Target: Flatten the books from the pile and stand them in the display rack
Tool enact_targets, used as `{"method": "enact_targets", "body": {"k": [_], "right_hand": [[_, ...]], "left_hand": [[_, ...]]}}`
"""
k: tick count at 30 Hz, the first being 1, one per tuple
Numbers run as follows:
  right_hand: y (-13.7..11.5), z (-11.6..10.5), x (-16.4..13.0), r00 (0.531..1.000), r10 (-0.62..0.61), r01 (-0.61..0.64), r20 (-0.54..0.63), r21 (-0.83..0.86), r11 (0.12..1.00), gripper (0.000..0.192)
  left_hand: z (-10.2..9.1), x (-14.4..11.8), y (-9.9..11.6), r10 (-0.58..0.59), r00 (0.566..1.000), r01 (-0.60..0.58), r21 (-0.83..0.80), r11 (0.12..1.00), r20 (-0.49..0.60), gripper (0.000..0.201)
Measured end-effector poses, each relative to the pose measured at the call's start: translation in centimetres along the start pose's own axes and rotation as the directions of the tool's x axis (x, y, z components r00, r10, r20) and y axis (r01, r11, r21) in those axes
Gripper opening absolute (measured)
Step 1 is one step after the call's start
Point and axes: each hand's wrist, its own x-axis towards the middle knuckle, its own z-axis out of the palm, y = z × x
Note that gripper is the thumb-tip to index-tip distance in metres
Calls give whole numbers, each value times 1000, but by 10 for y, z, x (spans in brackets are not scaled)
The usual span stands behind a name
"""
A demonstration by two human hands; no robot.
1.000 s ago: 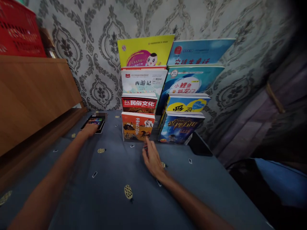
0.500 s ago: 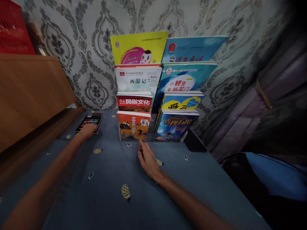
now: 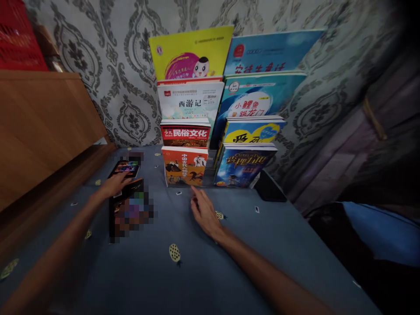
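At the left, my left hand [image 3: 115, 183] is at a dark book [image 3: 130, 162] with a colourful picture, its fingers over the near part and the thumb hidden. Just below the hand lies a second dark panel [image 3: 129, 214], partly pixelated; whether it is an opened cover or another book I cannot tell. My right hand [image 3: 206, 212] rests on the table in front of the book rack, holding nothing. Its index finger points at the bottom edge of an orange book [image 3: 184, 168], the other fingers loosely bent. Whether the fingertip touches the rack I cannot tell.
Books stand in two stepped columns: yellow [image 3: 190, 50], white [image 3: 189, 103] and red [image 3: 186, 133] ones behind the orange; blue ones [image 3: 246, 168] at right. A black flat object [image 3: 271, 188] lies beside them. A wooden cabinet [image 3: 42, 127] stands left, a curtain [image 3: 348, 148] right.
A second dark panel has appeared below the dark book as my left hand moved slightly toward me. My right hand stays by the rack. The view has shifted a little.
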Motion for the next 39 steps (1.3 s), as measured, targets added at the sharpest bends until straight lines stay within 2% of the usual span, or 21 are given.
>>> {"method": "enact_targets", "body": {"k": [4,8,11,13,15,17,19,20,22,25,27,30,32,33,35,39], "right_hand": [[-2,-1,1,1000,9,-9,13,-4,1000,47],[-6,-2,1,999,-7,7,36,-12,1000,46],[-15,-5,-2,994,-91,91,54,-5,996,43],[-28,-7,-5,978,-195,195,77,3,981,40],[-46,-8,-12,935,-328,332,137,-7,943,38],[-66,-8,-21,858,-441,467,262,-41,883,34],[-84,-7,-33,799,-450,513,398,-63,856,30],[-91,-6,-39,787,-435,512,438,-70,856,29],[-100,-5,-51,747,-401,513,530,-76,855,42],[-102,-5,-61,718,-368,488,591,-50,871,56],[-98,-5,-63,727,-359,447,585,-7,894,48],[-91,-4,-59,798,-310,345,517,31,938,32],[-88,0,-54,842,-263,285,472,26,958,33],[-87,3,-50,850,-250,271,464,23,962,35],[-87,12,-44,836,-260,282,483,27,959,40],[-87,30,-35,770,-316,360,554,31,932,52]], "left_hand": [[34,-21,6,-49,999,49,47,998,10,58],[46,-43,24,17,1000,-17,112,994,3,53],[54,-57,45,23,999,-21,58,998,-23,52],[64,-67,61,20,996,-23,-32,999,-81,50],[74,-77,77,19,987,-46,-163,986,-161,48],[81,-87,92,19,980,-81,-310,947,-197,48],[82,-99,104,40,981,-124,-449,885,-192,48],[81,-106,110,56,982,-142,-510,848,-182,48],[74,-122,118,88,984,-166,-606,778,-158,47],[64,-148,124,163,976,-216,-656,723,-142,43],[60,-165,123,213,960,-281,-603,747,-183,41],[59,-190,121,268,922,-365,-392,844,-281,37],[61,-203,120,304,901,-379,-219,899,-310,36],[62,-209,121,318,893,-376,-141,916,-318,37],[65,-216,123,336,881,-362,-17,932,-333,37],[66,-220,128,382,857,-360,128,924,-346,36]]}}
